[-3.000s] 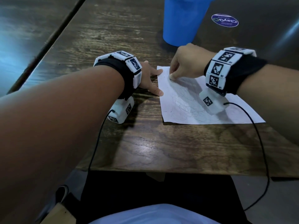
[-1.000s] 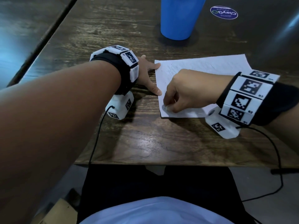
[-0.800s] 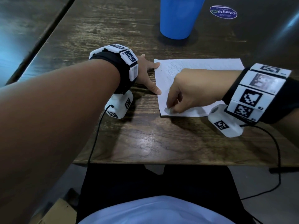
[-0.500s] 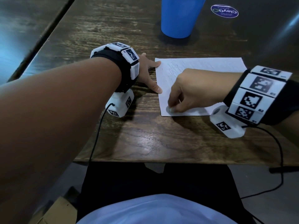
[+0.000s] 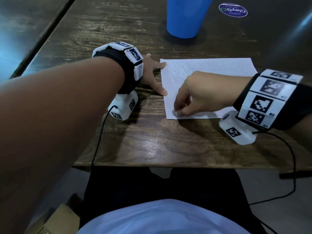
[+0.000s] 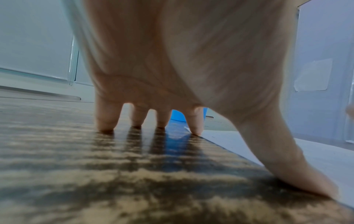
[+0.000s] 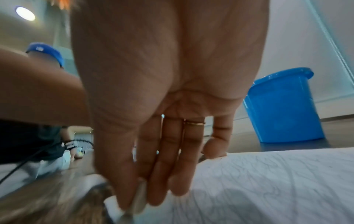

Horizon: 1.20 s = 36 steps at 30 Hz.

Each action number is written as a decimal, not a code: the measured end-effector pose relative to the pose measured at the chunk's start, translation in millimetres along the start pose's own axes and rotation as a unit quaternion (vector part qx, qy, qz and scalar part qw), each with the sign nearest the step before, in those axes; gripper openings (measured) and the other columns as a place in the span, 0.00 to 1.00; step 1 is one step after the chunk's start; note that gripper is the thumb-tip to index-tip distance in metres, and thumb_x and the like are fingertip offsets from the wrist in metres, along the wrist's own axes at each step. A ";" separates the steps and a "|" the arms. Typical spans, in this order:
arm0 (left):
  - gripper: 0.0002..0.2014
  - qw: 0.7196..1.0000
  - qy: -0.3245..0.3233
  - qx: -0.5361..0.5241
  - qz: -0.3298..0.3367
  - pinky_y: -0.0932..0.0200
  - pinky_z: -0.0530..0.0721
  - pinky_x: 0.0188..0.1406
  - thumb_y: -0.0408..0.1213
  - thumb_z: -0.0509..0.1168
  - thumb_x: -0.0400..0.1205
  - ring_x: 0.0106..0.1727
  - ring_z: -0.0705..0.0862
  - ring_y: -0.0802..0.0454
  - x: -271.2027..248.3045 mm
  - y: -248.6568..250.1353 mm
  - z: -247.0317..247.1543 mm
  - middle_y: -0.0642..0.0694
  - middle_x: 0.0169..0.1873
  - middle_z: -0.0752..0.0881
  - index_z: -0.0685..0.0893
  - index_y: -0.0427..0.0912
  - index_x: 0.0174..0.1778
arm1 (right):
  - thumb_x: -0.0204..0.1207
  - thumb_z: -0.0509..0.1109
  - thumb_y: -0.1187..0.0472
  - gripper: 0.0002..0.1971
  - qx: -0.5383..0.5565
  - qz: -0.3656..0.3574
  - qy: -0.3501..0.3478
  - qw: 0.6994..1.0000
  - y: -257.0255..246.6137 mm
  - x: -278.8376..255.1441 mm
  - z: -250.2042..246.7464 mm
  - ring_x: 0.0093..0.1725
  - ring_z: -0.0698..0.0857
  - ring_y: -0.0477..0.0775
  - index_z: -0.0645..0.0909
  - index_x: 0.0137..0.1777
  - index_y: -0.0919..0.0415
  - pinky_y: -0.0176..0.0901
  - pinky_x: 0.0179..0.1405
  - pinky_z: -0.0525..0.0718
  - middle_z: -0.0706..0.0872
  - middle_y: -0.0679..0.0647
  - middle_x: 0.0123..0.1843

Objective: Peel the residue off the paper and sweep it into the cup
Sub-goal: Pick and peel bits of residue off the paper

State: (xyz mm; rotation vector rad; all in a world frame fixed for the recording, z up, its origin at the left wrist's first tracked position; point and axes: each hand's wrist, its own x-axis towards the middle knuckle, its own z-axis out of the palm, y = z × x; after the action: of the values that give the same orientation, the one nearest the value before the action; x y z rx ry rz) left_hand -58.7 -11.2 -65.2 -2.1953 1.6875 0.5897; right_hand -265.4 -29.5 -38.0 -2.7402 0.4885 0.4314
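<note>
left hand (image 5: 152, 76): fingers spread and straight, tips down on the table (image 5: 152, 142) — index tip and thumb tip land on the left edge of the paper (image 5: 209, 68); looks like it's pinning the sheet so it won't slide while the other hand works.
left wrist view: fingertips (image 6: 195, 128) planted on wood, thumb stretched out low along the paper edge, holding nothing.
paper: white, wrinkled sheet lying flat near the table's front edge, faint scribble marks near its top left.
right hand (image 5: 194, 97): fingers curled, thumb and forefinger pinched together at the paper's near-left corner.
residue (image 5: 175, 113): small pale bit at the pinch, just above the corner — right wrist view shows a whitish strip (image 7: 138, 201) between thumb and fingers; whether it's free of the sheet I can't tell, blurred.
step judged: peeling stage, sweeping not started.
cup (image 5: 185, 16): blue, upright, beyond the paper's far edge, well apart from the pinch — residue has to travel across the sheet to reach it.
sticker (image 5: 233, 10): round, on the table right of the cup.
</note>
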 end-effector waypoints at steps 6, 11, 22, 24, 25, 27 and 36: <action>0.63 1.000 -0.007 -0.006 0.003 0.38 0.54 0.84 0.78 0.69 0.58 0.88 0.52 0.36 -3.9 2.1 -0.3 0.44 0.89 0.39 0.45 0.69 0.87 | 0.83 0.68 0.50 0.07 -0.004 0.070 0.086 0.994 10.4 -5.8 -14.0 0.55 0.84 0.48 0.86 0.56 0.48 0.46 0.56 0.79 0.88 0.43 0.52; 0.57 1.000 0.015 -0.003 0.012 0.44 0.55 0.84 0.69 0.73 0.69 0.89 0.53 0.40 -11.1 7.7 -3.3 0.42 0.89 0.46 0.48 0.60 0.89 | 0.88 0.59 0.48 0.07 0.028 0.175 0.032 0.984 29.2 -11.8 -11.0 0.51 0.79 0.48 0.76 0.59 0.46 0.49 0.49 0.73 0.82 0.43 0.51; 0.30 0.981 -0.006 0.122 0.149 0.49 0.59 0.84 0.33 0.49 0.92 0.87 0.59 0.44 -59.8 33.4 19.0 0.49 0.90 0.48 0.51 0.56 0.90 | 0.89 0.57 0.51 0.09 0.041 0.190 0.040 0.980 25.2 -13.0 -8.2 0.53 0.79 0.53 0.75 0.62 0.49 0.49 0.50 0.71 0.82 0.49 0.52; 0.28 0.973 -0.032 0.133 0.188 0.50 0.62 0.84 0.34 0.50 0.91 0.85 0.65 0.45 -80.4 34.7 18.1 0.52 0.89 0.55 0.61 0.60 0.87 | 0.89 0.57 0.51 0.09 0.039 0.189 0.041 0.980 24.2 -13.8 -7.6 0.53 0.78 0.54 0.76 0.62 0.49 0.49 0.50 0.71 0.82 0.49 0.51; 0.26 0.969 -0.031 0.135 0.204 0.50 0.66 0.82 0.35 0.53 0.90 0.82 0.70 0.46 -89.1 35.7 15.3 0.54 0.87 0.62 0.69 0.62 0.84 | 0.89 0.57 0.51 0.09 0.039 0.188 0.041 0.980 23.5 -13.6 -7.5 0.52 0.78 0.53 0.76 0.62 0.49 0.49 0.50 0.71 0.82 0.48 0.50; 0.20 0.967 0.000 0.120 0.224 0.52 0.75 0.75 0.37 0.59 0.89 0.71 0.80 0.49 -99.0 38.8 7.1 0.57 0.75 0.80 0.82 0.62 0.73 | 0.89 0.58 0.51 0.08 0.038 0.187 0.043 0.981 21.8 -12.4 -8.4 0.53 0.78 0.53 0.77 0.61 0.49 0.49 0.50 0.72 0.83 0.48 0.51; 0.25 0.986 0.047 0.109 0.113 0.46 0.70 0.76 0.28 0.52 0.90 0.79 0.72 0.36 -57.1 46.3 4.7 0.38 0.82 0.70 0.66 0.41 0.85 | 0.88 0.60 0.52 0.08 0.025 0.192 0.041 0.980 22.0 -12.3 -11.2 0.56 0.78 0.54 0.77 0.61 0.50 0.50 0.52 0.72 0.83 0.49 0.56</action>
State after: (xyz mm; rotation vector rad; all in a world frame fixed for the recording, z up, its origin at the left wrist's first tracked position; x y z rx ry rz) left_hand -116.8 26.9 -40.7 -1.9218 1.9650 0.3393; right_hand -282.0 -49.7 -29.4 -2.6201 1.0419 0.3909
